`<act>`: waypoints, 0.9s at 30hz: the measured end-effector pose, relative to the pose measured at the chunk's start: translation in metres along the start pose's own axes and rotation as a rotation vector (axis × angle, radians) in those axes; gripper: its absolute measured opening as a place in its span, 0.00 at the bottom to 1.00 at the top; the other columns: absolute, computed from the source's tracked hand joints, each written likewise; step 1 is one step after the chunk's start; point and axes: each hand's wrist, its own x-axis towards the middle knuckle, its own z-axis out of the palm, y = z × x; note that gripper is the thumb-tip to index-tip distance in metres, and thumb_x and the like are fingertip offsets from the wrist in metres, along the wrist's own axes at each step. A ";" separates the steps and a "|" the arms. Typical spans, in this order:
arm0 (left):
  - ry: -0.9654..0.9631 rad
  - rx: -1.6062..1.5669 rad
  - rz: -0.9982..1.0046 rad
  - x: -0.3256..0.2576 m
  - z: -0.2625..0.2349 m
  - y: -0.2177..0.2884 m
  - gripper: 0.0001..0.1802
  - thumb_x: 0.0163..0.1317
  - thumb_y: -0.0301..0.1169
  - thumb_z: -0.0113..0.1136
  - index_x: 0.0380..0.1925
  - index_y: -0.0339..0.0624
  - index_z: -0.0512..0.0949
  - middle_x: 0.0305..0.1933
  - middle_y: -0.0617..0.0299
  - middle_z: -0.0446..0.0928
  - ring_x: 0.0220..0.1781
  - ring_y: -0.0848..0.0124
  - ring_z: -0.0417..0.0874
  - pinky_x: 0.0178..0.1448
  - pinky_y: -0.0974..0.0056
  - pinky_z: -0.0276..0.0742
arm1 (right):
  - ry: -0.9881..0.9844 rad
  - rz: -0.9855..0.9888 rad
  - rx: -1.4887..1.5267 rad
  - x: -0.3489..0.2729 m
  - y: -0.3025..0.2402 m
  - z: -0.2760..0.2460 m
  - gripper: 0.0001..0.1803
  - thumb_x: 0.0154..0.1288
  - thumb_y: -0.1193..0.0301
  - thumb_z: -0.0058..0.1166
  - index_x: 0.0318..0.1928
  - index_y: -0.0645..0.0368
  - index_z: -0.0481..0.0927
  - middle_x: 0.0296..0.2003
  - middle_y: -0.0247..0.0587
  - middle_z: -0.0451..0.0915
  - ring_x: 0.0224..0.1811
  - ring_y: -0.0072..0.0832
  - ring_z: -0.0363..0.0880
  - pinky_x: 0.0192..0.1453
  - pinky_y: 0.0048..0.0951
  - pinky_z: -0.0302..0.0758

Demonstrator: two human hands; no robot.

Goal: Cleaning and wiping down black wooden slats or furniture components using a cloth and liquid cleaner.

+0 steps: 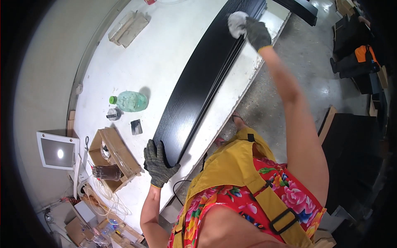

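A long black wood-grain board [198, 78] lies lengthwise on a white workbench [161, 53]. My left hand [158, 163], in a dark grey knit glove, presses flat on the board's near end with fingers spread. My right hand [256, 33], gloved the same way, reaches far out and grips a crumpled white cloth [237, 22] against the board's far part. I wear a yellow apron over a red flowered top.
On the bench left of the board lie a clear plastic bottle with a green cap [130, 101], a small metal part [114, 114], a dark small block [136, 127], an open cardboard box [113, 159] and a wooden block [129, 28]. Dark panels [351, 153] stand on the concrete floor at right.
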 end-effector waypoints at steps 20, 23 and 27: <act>0.125 -0.108 0.081 0.149 0.008 0.070 0.68 0.33 0.50 0.76 0.70 0.31 0.48 0.73 0.39 0.51 0.74 0.43 0.54 0.75 0.44 0.49 | -0.132 -0.290 0.046 0.099 -0.018 0.012 0.21 0.59 0.55 0.51 0.54 0.22 0.76 0.44 0.28 0.79 0.51 0.29 0.75 0.48 0.35 0.75; 0.105 -0.108 0.056 0.152 0.007 0.070 0.66 0.33 0.51 0.75 0.69 0.31 0.50 0.72 0.39 0.53 0.73 0.43 0.55 0.75 0.43 0.50 | 0.010 -0.113 -0.183 0.148 0.073 0.044 0.21 0.59 0.57 0.51 0.55 0.38 0.78 0.49 0.33 0.79 0.53 0.36 0.77 0.56 0.38 0.74; 0.068 -0.061 0.049 0.155 0.008 0.068 0.64 0.34 0.55 0.73 0.69 0.32 0.55 0.70 0.39 0.56 0.72 0.43 0.58 0.73 0.43 0.53 | -0.181 0.273 -0.293 0.191 0.128 0.074 0.21 0.68 0.53 0.44 0.56 0.45 0.75 0.57 0.40 0.76 0.58 0.42 0.75 0.55 0.47 0.74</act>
